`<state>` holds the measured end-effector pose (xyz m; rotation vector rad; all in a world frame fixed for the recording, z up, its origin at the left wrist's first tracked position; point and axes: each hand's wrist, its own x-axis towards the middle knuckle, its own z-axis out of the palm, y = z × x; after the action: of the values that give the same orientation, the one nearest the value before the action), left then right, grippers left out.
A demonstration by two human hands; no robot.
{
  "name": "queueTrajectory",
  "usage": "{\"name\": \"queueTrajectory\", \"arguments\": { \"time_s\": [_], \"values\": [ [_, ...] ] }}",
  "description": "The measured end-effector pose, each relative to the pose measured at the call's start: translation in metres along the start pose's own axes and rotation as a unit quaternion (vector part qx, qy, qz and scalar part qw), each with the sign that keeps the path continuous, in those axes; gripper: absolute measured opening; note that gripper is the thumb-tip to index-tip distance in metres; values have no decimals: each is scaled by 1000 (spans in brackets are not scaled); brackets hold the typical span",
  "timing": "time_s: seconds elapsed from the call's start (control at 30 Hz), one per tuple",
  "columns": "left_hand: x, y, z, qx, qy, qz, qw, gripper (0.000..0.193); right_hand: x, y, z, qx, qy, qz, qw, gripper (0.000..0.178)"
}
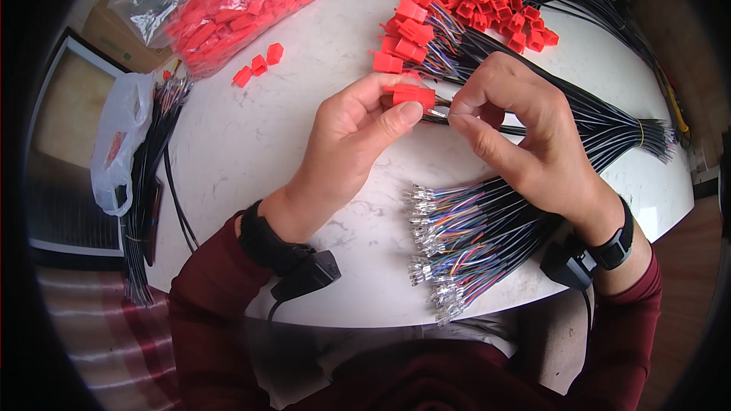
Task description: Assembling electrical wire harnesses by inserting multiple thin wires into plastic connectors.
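Between the thumb and fingers of my left hand (346,137) is a red plastic connector housing (413,97). Facing it from the right, my right hand (525,125) pinches a thin wire with a metal crimp terminal (437,113) close to the housing's open end. Other thin wires run into the housing from a black cable. Below my right hand lies a fanned bundle of black cables (525,224), its coloured wires tipped with silver terminals (430,228). Just beyond my left hand, several cables end in fitted red housings (407,34).
A clear bag of red housings (228,19) lies at the far left, with loose red housings (259,65) near it. More housed cables (495,0) pile up at the back. At the left edge hang a white plastic bag (122,141) and another cable bundle (145,183).
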<state>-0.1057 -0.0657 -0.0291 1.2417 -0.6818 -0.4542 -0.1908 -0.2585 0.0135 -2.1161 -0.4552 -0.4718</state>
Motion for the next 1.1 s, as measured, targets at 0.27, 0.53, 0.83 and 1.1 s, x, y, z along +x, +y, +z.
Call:
{"name": "queueTrajectory", "arguments": {
  "time_s": [0.27,0.53,0.83,1.1],
  "values": [
    [1,-3,-9,-153,-64,-95,982,30,-6,1,2,-64,16,-7,998,6],
    [0,-1,-6,-189,-45,-132,972,31,-7,6,2,-60,28,-12,998,6],
    [0,0,-2,-100,-54,-87,990,26,-8,4,5,-94,14,2,995,7],
    [0,0,-4,-84,-54,-102,990,33,-9,8,11,-123,20,-29,992,8]
  ]
}}
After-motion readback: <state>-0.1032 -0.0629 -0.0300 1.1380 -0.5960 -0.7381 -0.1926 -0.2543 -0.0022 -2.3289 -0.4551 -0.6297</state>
